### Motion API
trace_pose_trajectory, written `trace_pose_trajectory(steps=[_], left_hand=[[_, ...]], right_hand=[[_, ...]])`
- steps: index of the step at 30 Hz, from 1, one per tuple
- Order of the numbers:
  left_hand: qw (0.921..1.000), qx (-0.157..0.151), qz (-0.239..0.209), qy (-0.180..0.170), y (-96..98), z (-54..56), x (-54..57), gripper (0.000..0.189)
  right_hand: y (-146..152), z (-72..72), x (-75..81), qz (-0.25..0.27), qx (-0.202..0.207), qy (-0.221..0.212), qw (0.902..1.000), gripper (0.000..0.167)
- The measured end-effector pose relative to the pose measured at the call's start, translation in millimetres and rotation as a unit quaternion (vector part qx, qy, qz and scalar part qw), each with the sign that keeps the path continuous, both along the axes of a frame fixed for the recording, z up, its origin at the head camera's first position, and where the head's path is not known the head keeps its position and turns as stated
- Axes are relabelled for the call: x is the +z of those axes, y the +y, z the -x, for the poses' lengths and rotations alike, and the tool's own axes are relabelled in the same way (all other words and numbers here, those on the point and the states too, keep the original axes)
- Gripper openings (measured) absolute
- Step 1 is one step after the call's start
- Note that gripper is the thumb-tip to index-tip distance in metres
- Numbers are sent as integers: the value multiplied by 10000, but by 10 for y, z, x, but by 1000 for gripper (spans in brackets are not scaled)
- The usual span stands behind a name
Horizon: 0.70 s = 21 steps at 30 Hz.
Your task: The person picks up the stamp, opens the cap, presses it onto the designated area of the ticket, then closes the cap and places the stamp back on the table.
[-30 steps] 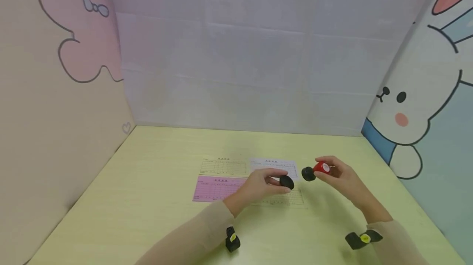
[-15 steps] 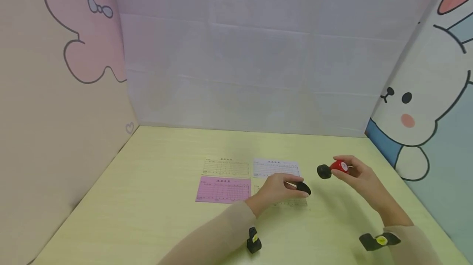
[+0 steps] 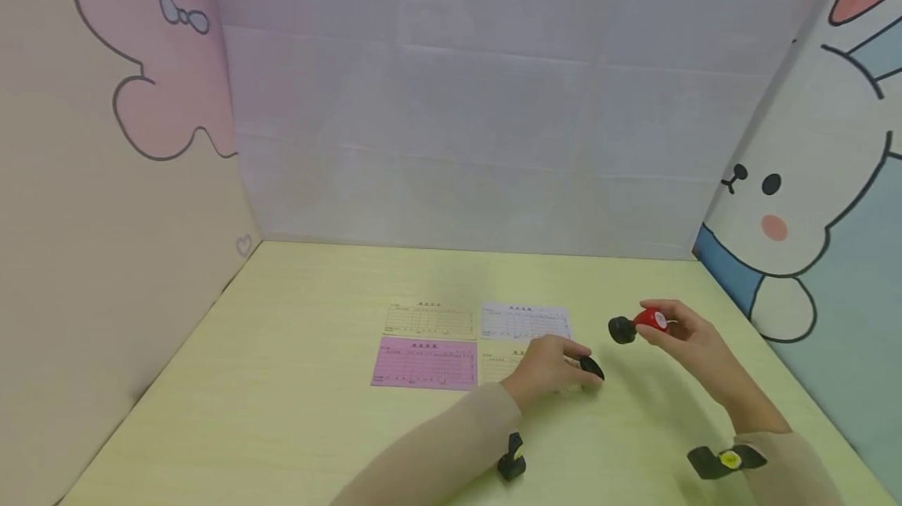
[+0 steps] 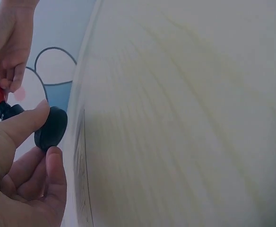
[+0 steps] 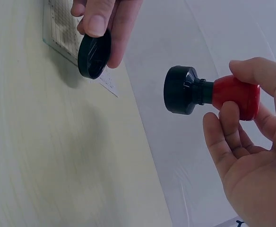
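My right hand [image 3: 680, 334] grips the red handle of a stamp [image 5: 179, 90], seen clearly in the right wrist view. The stamp's black round head points left, towards the other hand. Between thumb and fingers, my left hand [image 3: 553, 365] pinches a round black stamp cap [image 5: 94, 54], whose hollow inside faces the stamp. Cap and stamp are apart, both held above the table; in the head view the cap is left of and nearer to me than the stamp. The left wrist view shows the cap [image 4: 51, 127] edge-on, with the stamp partly hidden behind my left thumb.
Several printed slips lie flat in a two-row block on the pale yellow table [image 3: 247, 381]: a pink slip [image 3: 425, 365], a yellow slip [image 3: 430, 319], a white slip [image 3: 524, 321], and another yellow slip [image 3: 496, 365] partly under my left hand. Walls with cartoon animals enclose the table.
Both hands have moved right, the left one farther and also nearer to me, with the cap. More of the near-right yellow slip shows now. Cap and stamp stay in the same hands.
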<state>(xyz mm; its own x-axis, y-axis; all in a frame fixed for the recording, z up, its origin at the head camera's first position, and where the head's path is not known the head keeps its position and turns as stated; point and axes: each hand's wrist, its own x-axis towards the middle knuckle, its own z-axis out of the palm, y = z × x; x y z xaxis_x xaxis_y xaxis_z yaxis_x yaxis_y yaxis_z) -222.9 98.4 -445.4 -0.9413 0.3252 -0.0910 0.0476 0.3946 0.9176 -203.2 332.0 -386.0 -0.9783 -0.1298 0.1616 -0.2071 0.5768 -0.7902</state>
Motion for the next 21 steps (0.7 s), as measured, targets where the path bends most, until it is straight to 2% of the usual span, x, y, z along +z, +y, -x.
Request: trace_pose_trajectory(steps=[4,9,14,21], left_hand=[[9983,-178,441,332,80,-3,-4,38],[9901,-397,1027,870,166,2,2,39],[9837,-518,1373,1035,219,6,13,41],[9737,-772,1694,1310,251,4,23,41]], right_hand=[[39,14,-18,-158,-87,74,9998,49],[79,15,-37,-139,-108,112,9998,47],[60,-4,-46,17,-41,68,10000,46],[58,-12,-60,-51,-101,69,9999,46]])
